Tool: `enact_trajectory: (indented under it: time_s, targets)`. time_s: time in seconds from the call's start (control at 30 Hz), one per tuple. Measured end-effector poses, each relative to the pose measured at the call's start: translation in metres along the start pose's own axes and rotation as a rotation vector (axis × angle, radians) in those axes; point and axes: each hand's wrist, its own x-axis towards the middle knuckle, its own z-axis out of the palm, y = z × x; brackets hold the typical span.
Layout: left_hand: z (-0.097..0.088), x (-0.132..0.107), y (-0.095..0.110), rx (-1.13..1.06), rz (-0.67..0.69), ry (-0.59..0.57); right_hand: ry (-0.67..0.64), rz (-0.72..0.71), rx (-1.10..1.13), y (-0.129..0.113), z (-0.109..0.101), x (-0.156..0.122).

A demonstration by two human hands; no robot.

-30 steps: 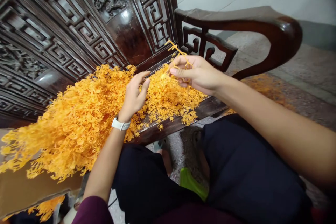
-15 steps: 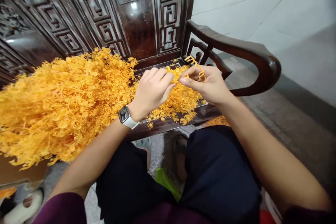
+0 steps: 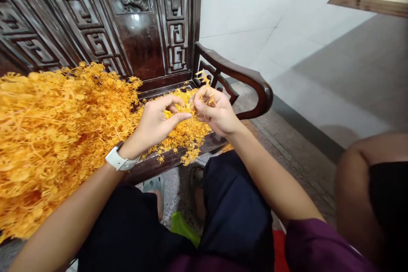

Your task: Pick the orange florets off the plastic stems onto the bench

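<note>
One orange sprig (image 3: pixel 206 80) in right hand (image 3: pixel 221 114); second person's leg (image 3: pixel 353 191) appeared.

The single camera sits on the wearer's head and looks forward and steeply down. The left forearm (image 3: pixel 73 208) and right forearm (image 3: pixel 274 182) enter from the lower corners and converge on the left hand (image 3: pixel 156 121) and right hand (image 3: pixel 219 112), both near the lens, about mid-frame. Navy trousers (image 3: pixel 236 204) lie below the viewpoint, foreshortened. The carved wooden bench (image 3: pixel 143 51) faces the camera, its backrest across the upper left, its curved armrest (image 3: pixel 263 89) right of centre. The heap of orange sprigs (image 3: pixel 60 140) runs off the left edge. The tiled wall (image 3: pixel 248 17) stands farther back, upper right; another person's bare limb (image 3: pixel 353 191) is cropped by the right edge.
</note>
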Motion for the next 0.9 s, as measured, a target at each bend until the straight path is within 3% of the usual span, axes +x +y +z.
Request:
enact_trajectory:
  time_s: [0.3,0.5,0.6,0.7,0.8,0.9]
  targets:
    - [0.002,0.001,0.005,-0.301,-0.084,0.016,-0.07,0.083,-0.088,-0.01,0.005,-0.011]
    - [0.0,0.003,0.004,-0.434,-0.207,-0.009,-0.123,-0.019,-0.172,-0.014,0.003,-0.013]
    - [0.005,0.002,0.009,-0.596,-0.329,-0.161,-0.167,0.006,-0.119,-0.017,0.004,-0.014]
    - [0.009,0.001,0.016,-0.767,-0.407,-0.296,-0.201,0.134,-0.007,-0.021,0.004,-0.017]
    - [0.007,0.005,0.019,-0.842,-0.348,-0.237,-0.115,0.199,0.169,-0.028,0.002,-0.02]
    - [-0.002,0.011,0.006,-0.652,-0.234,-0.117,-0.018,0.145,0.183,-0.036,-0.005,-0.022]
